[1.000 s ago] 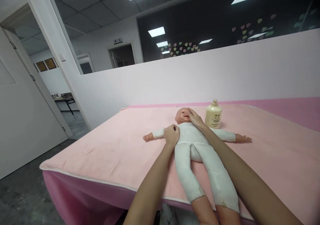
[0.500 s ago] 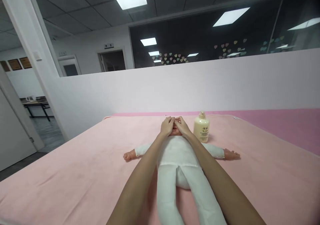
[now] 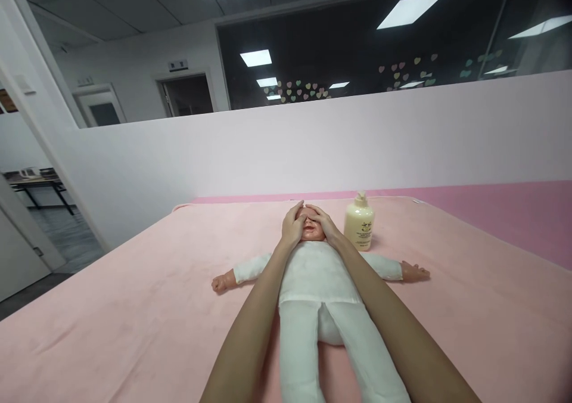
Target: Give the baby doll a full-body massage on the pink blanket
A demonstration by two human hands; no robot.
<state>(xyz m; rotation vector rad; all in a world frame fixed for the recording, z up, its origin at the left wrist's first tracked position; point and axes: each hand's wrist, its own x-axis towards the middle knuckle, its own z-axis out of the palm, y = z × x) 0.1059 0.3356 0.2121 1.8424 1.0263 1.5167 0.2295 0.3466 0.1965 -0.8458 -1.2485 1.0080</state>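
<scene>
A baby doll (image 3: 319,272) with a white cloth body lies on its back, arms spread wide and legs toward me. My left hand (image 3: 292,226) rests along the left side of the doll's head (image 3: 311,230), fingers stretched upward and thumb over the face. On the other side my right hand (image 3: 326,223) lies against the head with its fingers extended and thumb near the eyes. The doll's mouth and chin show between my palms; its eyes are mostly covered. Both hands touch the head without wrapping round it.
A pale yellow pump bottle (image 3: 359,223) stands just right of the doll's head. Beneath everything spreads a pink blanket (image 3: 147,295), with a brighter pink surface (image 3: 504,212) behind it at right. A white half wall (image 3: 268,158) runs along the back.
My hands have parted from the middle of the doll's face and moved outward to the sides of its head, uncovering the mouth and chin. The camera view has shifted slightly.
</scene>
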